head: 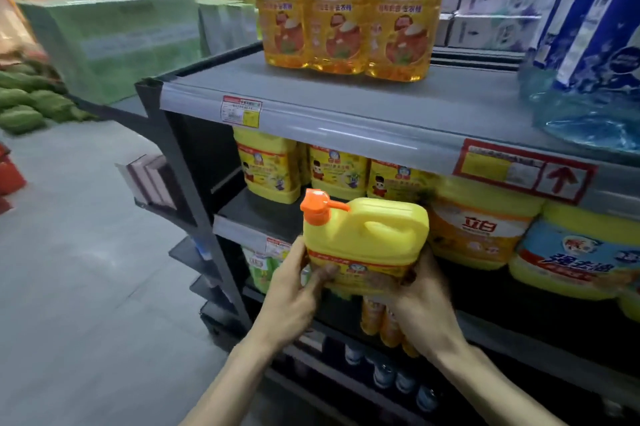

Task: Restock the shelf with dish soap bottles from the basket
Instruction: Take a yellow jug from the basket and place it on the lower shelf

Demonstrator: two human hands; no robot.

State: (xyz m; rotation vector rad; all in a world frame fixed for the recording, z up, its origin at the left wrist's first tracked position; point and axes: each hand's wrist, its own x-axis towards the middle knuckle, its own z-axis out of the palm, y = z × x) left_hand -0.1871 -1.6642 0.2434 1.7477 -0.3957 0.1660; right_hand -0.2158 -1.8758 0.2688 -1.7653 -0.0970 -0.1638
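Note:
A yellow dish soap bottle point(367, 238) with an orange cap and a moulded handle is held upright in front of the second shelf point(256, 217). My left hand point(294, 290) grips its lower left side, thumb across the label. My right hand point(422, 304) grips its lower right side from beneath. Behind it on that shelf stand matching yellow bottles point(270, 169). No basket is in view.
The grey top shelf point(346, 106) carries three amber soap bottles point(346, 9) and a blue refill pack point(588, 44). Yellow tubs point(481, 231) fill the second shelf to the right. Lower shelves hold more bottles. Open aisle floor point(86, 252) lies to the left.

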